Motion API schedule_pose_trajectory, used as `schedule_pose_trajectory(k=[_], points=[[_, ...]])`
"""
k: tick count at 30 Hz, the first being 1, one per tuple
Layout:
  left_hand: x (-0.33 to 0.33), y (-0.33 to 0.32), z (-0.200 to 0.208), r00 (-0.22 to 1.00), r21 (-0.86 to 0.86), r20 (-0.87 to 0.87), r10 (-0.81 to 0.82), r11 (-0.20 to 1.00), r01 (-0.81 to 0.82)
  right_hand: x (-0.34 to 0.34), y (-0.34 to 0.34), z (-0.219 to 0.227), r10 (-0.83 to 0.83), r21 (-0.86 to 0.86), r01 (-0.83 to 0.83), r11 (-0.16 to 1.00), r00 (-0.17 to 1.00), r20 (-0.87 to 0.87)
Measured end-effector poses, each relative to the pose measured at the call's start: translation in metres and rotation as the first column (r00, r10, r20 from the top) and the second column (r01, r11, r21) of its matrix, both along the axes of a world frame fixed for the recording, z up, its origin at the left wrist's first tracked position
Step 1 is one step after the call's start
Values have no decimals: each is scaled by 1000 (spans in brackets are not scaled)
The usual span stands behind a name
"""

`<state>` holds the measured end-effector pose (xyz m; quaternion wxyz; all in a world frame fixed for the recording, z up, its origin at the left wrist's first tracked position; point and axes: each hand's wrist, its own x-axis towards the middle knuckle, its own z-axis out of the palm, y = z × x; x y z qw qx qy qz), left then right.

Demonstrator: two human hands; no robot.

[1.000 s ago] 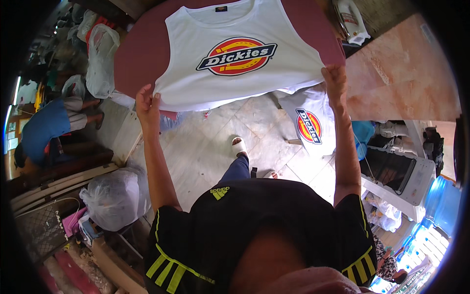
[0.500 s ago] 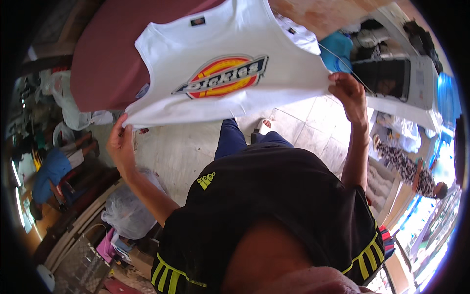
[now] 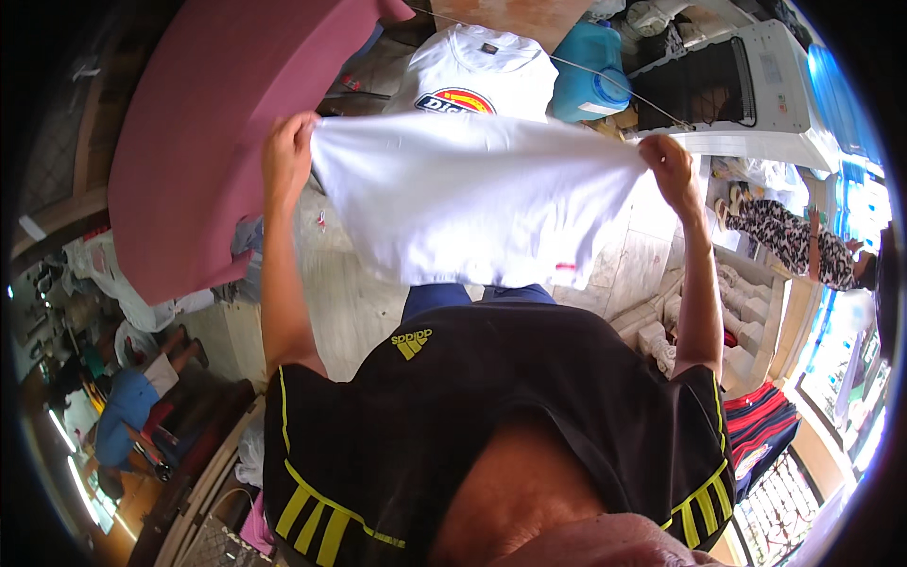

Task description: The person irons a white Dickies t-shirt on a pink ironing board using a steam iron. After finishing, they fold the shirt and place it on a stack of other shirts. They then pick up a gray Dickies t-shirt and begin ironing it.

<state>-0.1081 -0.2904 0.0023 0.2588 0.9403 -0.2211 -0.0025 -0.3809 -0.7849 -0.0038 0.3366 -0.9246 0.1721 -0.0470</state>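
A white tank top (image 3: pixel 477 203) is stretched out in the air between my two hands, above my legs. My left hand (image 3: pixel 288 156) pinches it at one upper corner, beside the maroon-covered board. At the opposite corner my right hand (image 3: pixel 671 170) grips it with curled fingers. The cloth hangs down toward my body, its plain side showing, with a small red tag near the low edge. Just beyond it lies another white shirt (image 3: pixel 501 61) with a dark neck label and a colourful chest print, partly hidden by the held cloth.
The maroon-covered board (image 3: pixel 179 161) reaches in from the far left. A blue jug (image 3: pixel 590 76) and a white appliance (image 3: pixel 784 104) stand at the far right. Below them is an open crate (image 3: pixel 756 312). Two other people are at the sides, one in a blue top (image 3: pixel 128 406).
The tank top's printed side has turned out of sight, and the cloth now hangs toward me. My left hand has moved up and right. The other white shirt is more exposed.
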Motion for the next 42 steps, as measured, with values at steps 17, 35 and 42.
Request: schedule_pose_trajectory(k=[17,35,42], points=[[49,-74,-258,849,-794,-494,187,302,-528,-2,64,-277,-540,308,510,803,841,17],[66,-54,-453,392,-373,-909,142,144,-917,-31,136,-421,-789,755,566,331,605,-107],[38,-107,-432,-59,-146,-799,-599,288,-947,40,180,-438,-422,668,447,-594,534,-733]])
